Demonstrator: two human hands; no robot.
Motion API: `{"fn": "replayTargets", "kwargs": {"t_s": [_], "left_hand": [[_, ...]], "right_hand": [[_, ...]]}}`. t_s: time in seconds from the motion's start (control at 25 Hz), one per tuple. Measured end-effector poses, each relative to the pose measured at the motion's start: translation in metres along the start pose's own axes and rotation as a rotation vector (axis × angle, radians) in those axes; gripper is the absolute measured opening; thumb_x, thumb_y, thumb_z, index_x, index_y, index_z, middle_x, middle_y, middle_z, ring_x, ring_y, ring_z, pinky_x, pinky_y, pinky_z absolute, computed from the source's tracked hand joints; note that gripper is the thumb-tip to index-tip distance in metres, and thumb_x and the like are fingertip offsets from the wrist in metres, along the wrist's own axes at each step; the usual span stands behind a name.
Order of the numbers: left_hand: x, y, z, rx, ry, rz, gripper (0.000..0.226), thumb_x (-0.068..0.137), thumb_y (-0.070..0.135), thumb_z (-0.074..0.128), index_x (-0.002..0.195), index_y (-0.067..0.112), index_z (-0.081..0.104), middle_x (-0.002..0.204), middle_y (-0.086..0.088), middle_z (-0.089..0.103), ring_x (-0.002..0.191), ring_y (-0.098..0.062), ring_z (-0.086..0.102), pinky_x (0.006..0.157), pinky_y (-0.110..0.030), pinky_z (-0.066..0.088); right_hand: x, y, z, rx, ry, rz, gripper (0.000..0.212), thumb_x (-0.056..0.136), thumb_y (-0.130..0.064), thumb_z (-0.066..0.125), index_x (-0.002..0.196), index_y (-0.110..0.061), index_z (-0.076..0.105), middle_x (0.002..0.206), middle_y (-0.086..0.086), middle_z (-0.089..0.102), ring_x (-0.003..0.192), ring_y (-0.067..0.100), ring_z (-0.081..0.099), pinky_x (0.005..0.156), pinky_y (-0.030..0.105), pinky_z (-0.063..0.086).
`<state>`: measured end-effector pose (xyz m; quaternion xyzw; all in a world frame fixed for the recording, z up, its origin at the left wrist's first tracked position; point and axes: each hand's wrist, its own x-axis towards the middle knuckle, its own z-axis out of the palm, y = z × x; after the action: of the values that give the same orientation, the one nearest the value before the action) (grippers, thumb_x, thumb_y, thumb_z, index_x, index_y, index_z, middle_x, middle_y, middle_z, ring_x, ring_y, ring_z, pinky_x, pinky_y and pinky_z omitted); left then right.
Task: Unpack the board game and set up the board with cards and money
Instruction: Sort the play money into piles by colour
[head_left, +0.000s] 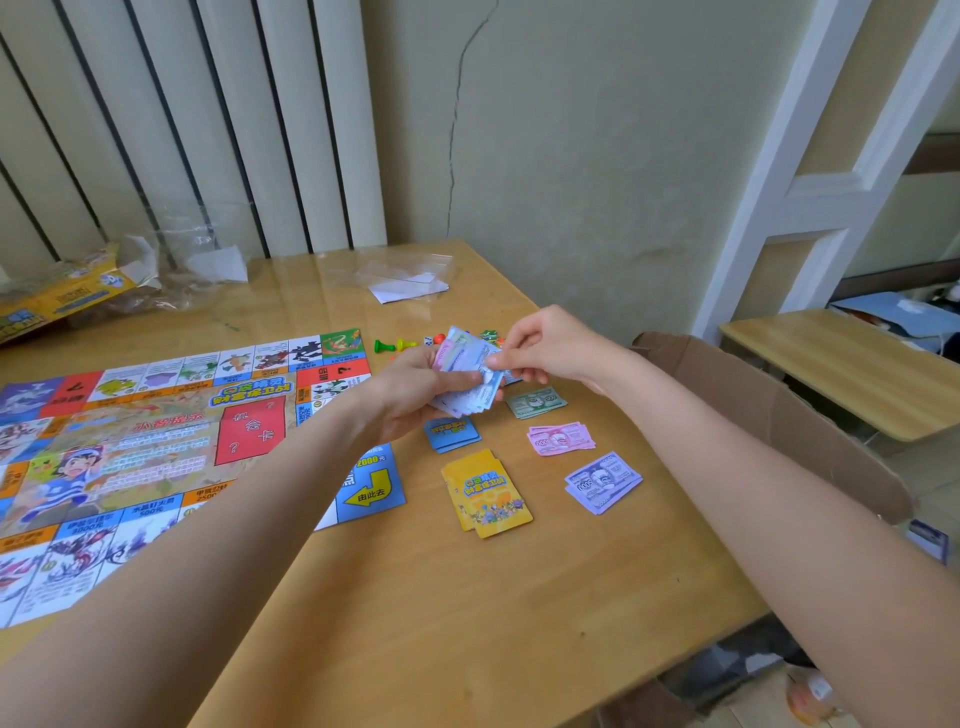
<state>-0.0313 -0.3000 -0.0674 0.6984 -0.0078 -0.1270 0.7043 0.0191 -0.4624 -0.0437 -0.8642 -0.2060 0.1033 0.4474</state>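
The colourful game board (156, 447) lies unfolded on the left of the wooden table (441, 597). My left hand (415, 395) holds a stack of paper money (470, 376) above the table. My right hand (545, 348) pinches the top note of that stack. On the table to the right lie a green money pile (535, 402), a pink money pile (561, 439) and a purple money pile (602, 483). A blue card deck (451, 434) and a yellow card deck (488, 493) sit beside the board. Green and yellow pawns (395, 345) and a die lie behind my hands.
Empty clear plastic bags (405, 278) and the yellow game packaging (62, 296) lie at the table's far side, near the radiator. An open cardboard box (779, 415) stands off the table's right edge. A second wooden table (857, 364) is further right.
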Motion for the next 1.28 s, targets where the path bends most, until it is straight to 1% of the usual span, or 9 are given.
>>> {"fn": "replayTargets", "kwargs": {"t_s": [0.2, 0.32, 0.44, 0.56, 0.72, 0.84, 0.96, 1.16, 1.28], "left_hand": [[0.002, 0.001, -0.001, -0.036, 0.09, 0.014, 0.009, 0.09, 0.005, 0.056, 0.096, 0.006, 0.062, 0.075, -0.004, 0.071, 0.06, -0.009, 0.067, 0.061, -0.018, 0.054], [0.001, 0.003, 0.0, 0.029, 0.082, 0.008, 0.015, 0.09, 0.0, 0.053, 0.096, 0.01, 0.06, 0.087, -0.009, 0.068, 0.07, -0.015, 0.066, 0.065, -0.023, 0.054], [0.003, 0.003, -0.001, 0.077, 0.125, 0.008, 0.015, 0.087, -0.001, 0.057, 0.095, 0.012, 0.06, 0.09, -0.009, 0.066, 0.074, -0.018, 0.063, 0.062, -0.023, 0.051], [0.008, 0.004, -0.001, 0.096, 0.153, 0.01, 0.015, 0.085, -0.002, 0.06, 0.09, 0.012, 0.06, 0.086, -0.008, 0.066, 0.069, -0.015, 0.062, 0.052, -0.018, 0.049], [0.016, 0.003, -0.007, -0.025, 0.129, 0.028, 0.012, 0.086, 0.001, 0.06, 0.094, 0.01, 0.062, 0.091, -0.008, 0.068, 0.073, -0.014, 0.065, 0.065, -0.02, 0.051], [0.02, 0.002, -0.014, -0.076, 0.16, 0.037, 0.01, 0.087, 0.002, 0.059, 0.09, 0.01, 0.063, 0.08, -0.004, 0.07, 0.064, -0.01, 0.067, 0.061, -0.018, 0.053], [0.025, 0.002, -0.022, -0.09, 0.28, 0.022, 0.011, 0.085, 0.0, 0.061, 0.085, 0.011, 0.062, 0.065, 0.0, 0.07, 0.053, -0.008, 0.065, 0.052, -0.018, 0.053], [0.027, -0.003, -0.029, -0.13, 0.331, 0.003, 0.01, 0.085, -0.001, 0.061, 0.085, 0.009, 0.062, 0.056, 0.003, 0.068, 0.049, -0.006, 0.064, 0.046, -0.016, 0.051], [0.027, -0.004, -0.029, -0.118, 0.322, -0.003, 0.01, 0.085, -0.001, 0.061, 0.083, 0.009, 0.061, 0.056, 0.005, 0.068, 0.049, -0.006, 0.064, 0.048, -0.016, 0.052]], "right_hand": [[-0.005, 0.005, -0.004, 0.103, 0.05, -0.009, 0.018, 0.079, -0.004, 0.071, 0.067, -0.008, 0.057, 0.044, -0.006, 0.056, 0.034, -0.001, 0.044, 0.038, 0.012, 0.034], [-0.008, 0.007, -0.008, 0.114, 0.032, 0.038, 0.009, 0.08, -0.003, 0.07, 0.086, -0.002, 0.063, 0.058, 0.003, 0.058, 0.042, 0.003, 0.046, 0.041, 0.013, 0.034], [-0.009, 0.009, -0.011, 0.147, 0.002, 0.071, 0.025, 0.08, -0.003, 0.069, 0.104, 0.0, 0.062, 0.066, 0.006, 0.06, 0.052, 0.009, 0.046, 0.045, 0.015, 0.034], [-0.004, 0.012, -0.011, 0.144, 0.019, 0.061, 0.016, 0.08, -0.005, 0.07, 0.094, -0.001, 0.066, 0.061, 0.003, 0.06, 0.048, 0.007, 0.045, 0.043, 0.016, 0.034], [0.005, 0.013, -0.014, 0.098, 0.063, 0.079, 0.013, 0.08, -0.01, 0.071, 0.068, -0.01, 0.065, 0.05, -0.005, 0.057, 0.044, 0.006, 0.043, 0.042, 0.016, 0.032], [0.011, 0.014, -0.016, 0.153, 0.094, 0.128, 0.012, 0.082, -0.012, 0.069, 0.072, -0.009, 0.063, 0.056, 0.0, 0.054, 0.045, 0.007, 0.042, 0.042, 0.017, 0.031], [0.023, 0.022, -0.019, 0.259, 0.268, 0.265, 0.012, 0.082, -0.012, 0.069, 0.074, -0.009, 0.061, 0.058, 0.0, 0.049, 0.046, 0.008, 0.038, 0.04, 0.016, 0.028], [0.043, 0.042, -0.002, 0.094, 0.327, 0.403, 0.023, 0.08, -0.016, 0.071, 0.065, -0.01, 0.056, 0.056, 0.001, 0.052, 0.045, 0.01, 0.039, 0.038, 0.018, 0.029], [0.049, 0.048, 0.004, -0.369, 0.312, 0.414, 0.03, 0.076, -0.033, 0.074, 0.065, -0.012, 0.055, 0.08, 0.007, 0.064, 0.074, 0.023, 0.06, 0.06, 0.025, 0.042]]}}
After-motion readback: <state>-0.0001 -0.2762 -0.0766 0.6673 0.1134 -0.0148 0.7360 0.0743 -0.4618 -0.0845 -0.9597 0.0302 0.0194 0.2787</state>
